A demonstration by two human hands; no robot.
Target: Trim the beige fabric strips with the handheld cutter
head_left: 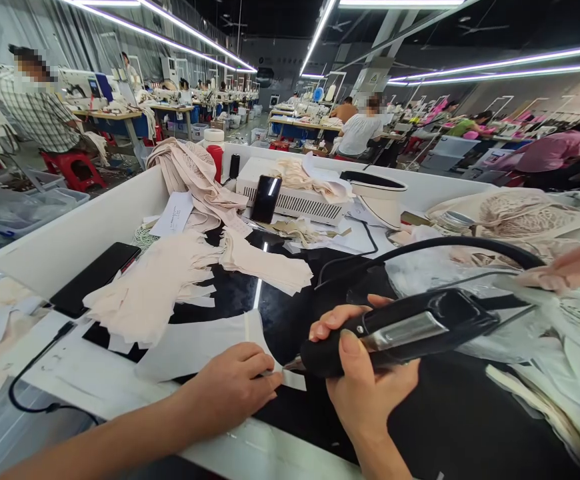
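Note:
My right hand (370, 380) is wrapped round a black corded handheld tool (395, 333) with a silver plate on its side and a pointed metal tip. That tip meets the edge of a white fabric piece (195, 343), just beside the fingertips of my left hand (240, 387). With fingers closed, my left hand pinches the piece near its right end, where a narrow strip (294, 381) sticks out. Beyond it lie a stack of cream fabric pieces (145, 287) and a smaller stack (267, 263). What lies under my left palm is hidden.
Another person's hand (575, 267) reaches in from the right over clear plastic bags (420, 267). A phone (266, 199) leans on a vented white box (290, 193). A black tablet-like slab (95, 277) lies left. The tool's thick cable (450, 243) arches across the right. White walls (85, 233) edge the table.

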